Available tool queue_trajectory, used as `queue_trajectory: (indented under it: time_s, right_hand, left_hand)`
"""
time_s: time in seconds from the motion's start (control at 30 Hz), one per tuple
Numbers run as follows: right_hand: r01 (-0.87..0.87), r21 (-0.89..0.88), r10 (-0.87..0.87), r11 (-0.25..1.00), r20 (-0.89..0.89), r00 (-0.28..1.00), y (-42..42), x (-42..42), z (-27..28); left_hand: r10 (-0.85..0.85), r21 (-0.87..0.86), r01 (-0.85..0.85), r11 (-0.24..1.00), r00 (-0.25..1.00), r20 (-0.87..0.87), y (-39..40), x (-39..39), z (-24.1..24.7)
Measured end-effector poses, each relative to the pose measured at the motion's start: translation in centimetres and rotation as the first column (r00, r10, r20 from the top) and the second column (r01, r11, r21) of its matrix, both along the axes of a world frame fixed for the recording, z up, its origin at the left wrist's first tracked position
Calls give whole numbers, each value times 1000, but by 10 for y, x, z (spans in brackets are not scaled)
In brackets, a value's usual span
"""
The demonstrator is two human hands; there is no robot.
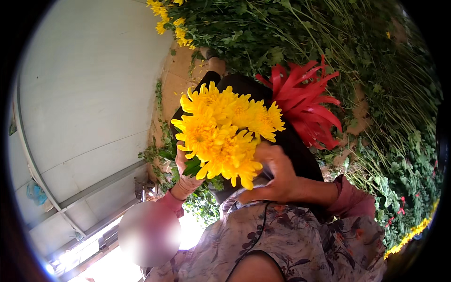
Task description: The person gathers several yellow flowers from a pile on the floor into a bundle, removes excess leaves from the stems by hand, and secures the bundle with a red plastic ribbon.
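Note:
A bunch of yellow chrysanthemums [222, 134] is held up before my lap, its blooms facing me. My left hand [186, 176] grips it from the left, below the flower heads, where green leaves [192, 166] poke out. The blooms cover most of the stems and part of that hand. At the right edge of the bunch my right hand [282, 172] is curved, with thumb and fingers apart. Its fingertips reach the lower right blooms, and whether they touch them I cannot tell. A bundle of red plastic strips [306, 102] lies by my dark-trousered leg [299, 141].
Cut leafy chrysanthemum stems [246, 38] are piled ahead and to the right. More yellow blooms [160, 17] show at the far left of the pile, and a row of them [410, 234] at lower right. A pale wall panel [95, 81] rises on the left, beside brown floor [176, 74].

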State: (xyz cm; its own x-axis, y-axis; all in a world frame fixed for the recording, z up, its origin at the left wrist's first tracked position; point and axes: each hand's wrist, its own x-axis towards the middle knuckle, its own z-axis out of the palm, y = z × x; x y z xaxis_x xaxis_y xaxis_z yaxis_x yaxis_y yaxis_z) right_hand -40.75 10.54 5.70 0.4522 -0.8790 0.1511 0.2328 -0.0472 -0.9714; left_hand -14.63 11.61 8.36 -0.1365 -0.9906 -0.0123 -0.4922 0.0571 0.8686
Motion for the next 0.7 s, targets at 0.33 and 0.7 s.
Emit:
queue_trajectory:
  time_s: [0.33, 0.7]
  right_hand:
    - [212, -523, -380, 825, -237, 894, -28, -18, 30]
    - [282, -717, -468, 637, -69, 881, 6, -9, 42]
  left_hand:
    - [35, -205, 31, 978, 950, 312, 22, 19, -42]
    - [80, -131, -48, 990, 966, 247, 25, 19, -32]
